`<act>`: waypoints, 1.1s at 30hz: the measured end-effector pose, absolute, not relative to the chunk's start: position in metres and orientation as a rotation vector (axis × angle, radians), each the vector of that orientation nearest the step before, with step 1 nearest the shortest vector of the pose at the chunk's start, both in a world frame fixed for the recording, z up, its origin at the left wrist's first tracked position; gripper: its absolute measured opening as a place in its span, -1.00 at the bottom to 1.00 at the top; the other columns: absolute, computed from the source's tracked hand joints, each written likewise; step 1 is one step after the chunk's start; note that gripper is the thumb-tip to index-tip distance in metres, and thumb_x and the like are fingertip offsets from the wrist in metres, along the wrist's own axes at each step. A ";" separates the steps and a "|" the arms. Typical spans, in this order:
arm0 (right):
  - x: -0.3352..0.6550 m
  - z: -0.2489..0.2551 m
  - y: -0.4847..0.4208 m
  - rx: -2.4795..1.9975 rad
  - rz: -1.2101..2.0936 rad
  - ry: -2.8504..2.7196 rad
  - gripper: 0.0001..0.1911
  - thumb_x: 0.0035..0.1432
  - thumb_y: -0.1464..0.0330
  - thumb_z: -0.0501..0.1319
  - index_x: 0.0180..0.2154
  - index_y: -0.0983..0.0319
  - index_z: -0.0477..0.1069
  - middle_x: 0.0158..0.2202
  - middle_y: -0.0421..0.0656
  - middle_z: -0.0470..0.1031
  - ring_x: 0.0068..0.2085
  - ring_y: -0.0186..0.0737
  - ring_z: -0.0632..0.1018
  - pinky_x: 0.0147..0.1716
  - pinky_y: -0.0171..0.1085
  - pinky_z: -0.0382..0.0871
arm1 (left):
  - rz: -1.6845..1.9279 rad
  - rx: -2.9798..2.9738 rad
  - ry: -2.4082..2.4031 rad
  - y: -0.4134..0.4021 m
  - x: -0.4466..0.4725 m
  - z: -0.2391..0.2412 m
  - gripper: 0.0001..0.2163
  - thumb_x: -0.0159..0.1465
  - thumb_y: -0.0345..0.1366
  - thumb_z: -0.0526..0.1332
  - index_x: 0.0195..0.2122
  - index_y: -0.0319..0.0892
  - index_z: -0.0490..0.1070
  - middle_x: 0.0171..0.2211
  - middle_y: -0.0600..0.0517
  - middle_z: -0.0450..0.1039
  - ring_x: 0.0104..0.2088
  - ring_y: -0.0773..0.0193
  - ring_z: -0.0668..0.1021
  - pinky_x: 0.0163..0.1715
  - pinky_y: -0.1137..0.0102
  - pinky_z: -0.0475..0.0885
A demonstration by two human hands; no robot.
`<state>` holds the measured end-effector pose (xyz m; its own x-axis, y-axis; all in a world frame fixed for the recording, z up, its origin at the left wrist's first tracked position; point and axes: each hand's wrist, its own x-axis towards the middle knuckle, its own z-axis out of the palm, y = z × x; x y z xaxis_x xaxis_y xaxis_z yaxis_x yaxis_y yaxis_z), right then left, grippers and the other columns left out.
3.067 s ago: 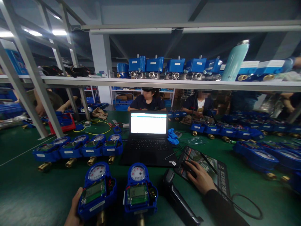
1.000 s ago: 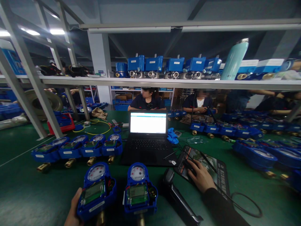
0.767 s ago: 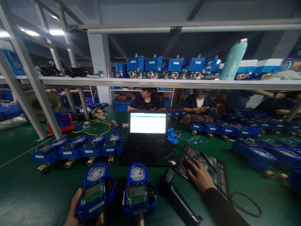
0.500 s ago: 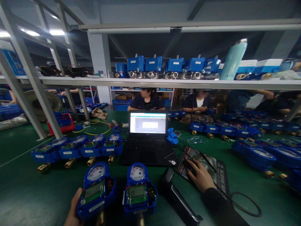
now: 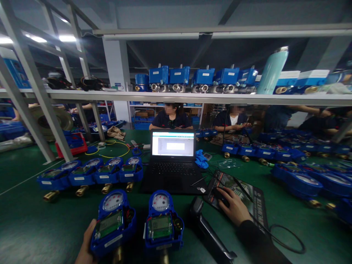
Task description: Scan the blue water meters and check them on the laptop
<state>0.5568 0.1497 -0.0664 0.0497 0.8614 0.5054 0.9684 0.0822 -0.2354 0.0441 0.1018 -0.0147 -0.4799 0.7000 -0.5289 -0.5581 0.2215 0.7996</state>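
Observation:
My left hand (image 5: 87,244) grips the left side of a blue water meter (image 5: 114,223) at the front of the bench; most of its fingers are hidden behind the meter. This meter has a round dial, a small display, visible wires and a brass pipe end. Beside it, untouched, stands a second water meter (image 5: 163,225) of the same kind. My right hand (image 5: 235,205) is closed over a black computer mouse (image 5: 220,196) on a patterned mouse pad (image 5: 257,207). An open laptop (image 5: 173,170) with a lit screen faces me.
A black handheld scanner (image 5: 210,233) lies between the second meter and my right arm. More blue meters (image 5: 106,170) line up at left, with others (image 5: 299,179) at right. Overhead runs a shelf (image 5: 176,96) bearing a pale green bottle (image 5: 273,71). Co-workers (image 5: 172,119) sit opposite.
My right hand and the mouse have shifted very slightly. The displays of the two front meters show different marks. A co-worker's hands at the right have moved. My left hand stays in place.

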 end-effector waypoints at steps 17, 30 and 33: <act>0.559 -0.065 0.149 -1.822 -0.211 -1.824 -0.52 0.16 0.19 0.08 0.08 0.14 0.41 0.09 -0.02 0.38 0.06 -0.01 0.47 0.05 -0.02 0.39 | 1.504 0.143 1.441 0.102 0.045 -0.009 -0.47 0.24 -0.14 0.16 0.24 -0.07 0.21 -0.30 0.03 0.45 -0.31 0.13 0.51 0.05 0.10 0.32; 0.564 -0.071 0.151 -1.793 -0.264 -1.850 -0.51 0.20 0.16 0.05 0.13 0.13 0.37 0.12 -0.02 0.35 0.07 -0.03 0.46 0.07 -0.04 0.38 | 1.555 0.168 1.423 0.105 0.038 -0.027 -0.45 0.18 -0.04 0.23 0.20 0.04 0.25 -0.19 0.04 0.43 -0.31 0.16 0.49 0.09 0.04 0.25; 0.561 -0.069 0.151 -1.787 -0.279 -1.834 -0.50 0.20 0.17 0.05 0.13 0.14 0.37 0.12 -0.01 0.36 0.06 -0.03 0.47 0.07 -0.04 0.39 | 1.510 0.104 1.384 0.103 0.043 -0.014 -0.47 0.24 -0.12 0.18 0.24 -0.01 0.21 -0.22 0.04 0.43 -0.32 0.18 0.47 0.16 0.05 0.16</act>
<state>0.5611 0.1510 -0.0694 0.0437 0.8527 0.5206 0.9690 0.0907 -0.2300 0.0433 0.1030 -0.0143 -0.4581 0.7030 -0.5440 -0.6031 0.2038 0.7712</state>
